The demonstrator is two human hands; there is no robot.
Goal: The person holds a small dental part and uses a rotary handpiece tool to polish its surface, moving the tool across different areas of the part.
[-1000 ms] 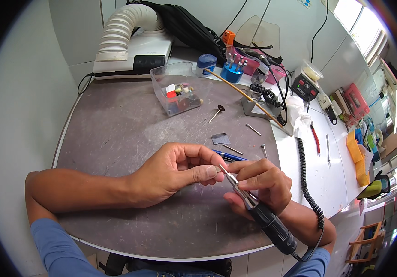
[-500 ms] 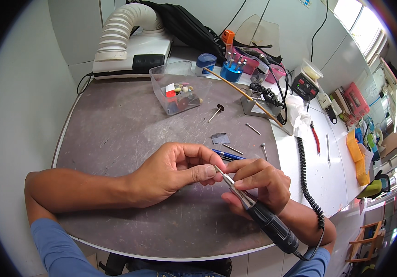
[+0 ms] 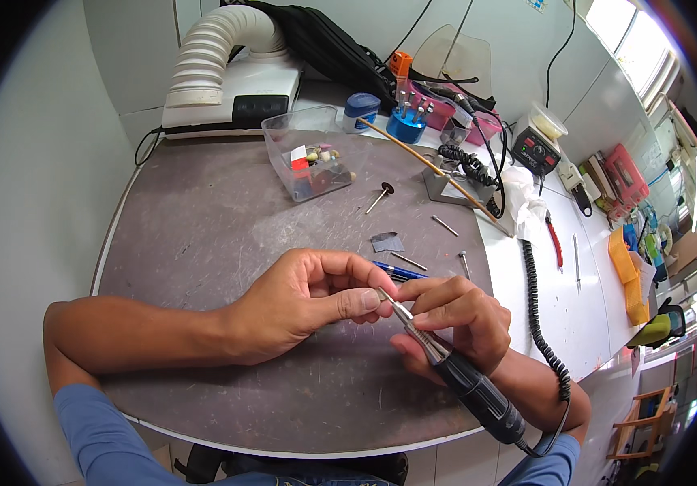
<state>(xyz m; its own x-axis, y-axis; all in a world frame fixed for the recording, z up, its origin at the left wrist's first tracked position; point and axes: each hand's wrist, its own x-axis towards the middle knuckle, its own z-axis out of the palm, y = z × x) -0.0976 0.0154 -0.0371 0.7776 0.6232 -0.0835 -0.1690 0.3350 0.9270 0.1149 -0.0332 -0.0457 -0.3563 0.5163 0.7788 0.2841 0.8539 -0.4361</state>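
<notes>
My right hand (image 3: 466, 324) is closed round a black and silver rotary handpiece (image 3: 474, 394), tilted with its slim metal nose toward my left hand. The thumb and forefinger of my left hand (image 3: 320, 304) pinch at the thin tip of that nose. What small piece they hold there is mostly covered by the fingers. Just beyond my fingers lie a blue pen (image 3: 397, 272), a thin metal rod (image 3: 408, 261) and a scrap of grey abrasive paper (image 3: 386, 242). A coiled black cord (image 3: 535, 324) runs beside my right forearm.
Farther off stand a clear plastic bin (image 3: 316, 182) with small bits, a disc on a shank (image 3: 385, 191), a blue bur holder (image 3: 407, 127) and a wooden stick (image 3: 421, 158). A white hose unit (image 3: 227, 101) fills the back left. Red-handled pliers (image 3: 555, 243) lie right.
Almost nothing differs. The handpiece and the fingers of my right hand have shifted very slightly; my left hand keeps its pinch at the tip.
</notes>
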